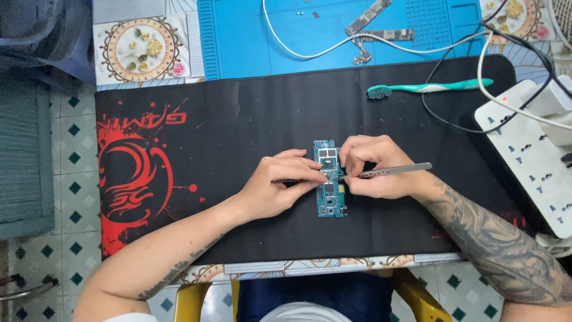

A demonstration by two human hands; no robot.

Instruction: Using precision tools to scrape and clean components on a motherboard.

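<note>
Circuit board (329, 179): blue-green, narrow, lay flat near the middle of the black mat (238, 131) on the surface, long side running near to far.
Left hand (280, 182): came in from the left, fingertips pressed together on the board's left edge, pinning it down; whether a thin tool sat in that grip, I could not tell.
Right hand (375, 167): grip pinched on metal tweezers (393, 170), tips down on the board's middle.
Handling: looked light, thin and stiff, but fragile. Best held by the bare edges, never on the small parts or the silver shield.
Far side: teal toothbrush (429, 87), blue work mat (286, 36), white cable (310, 55).
Right: white power strip (530, 155).
</note>
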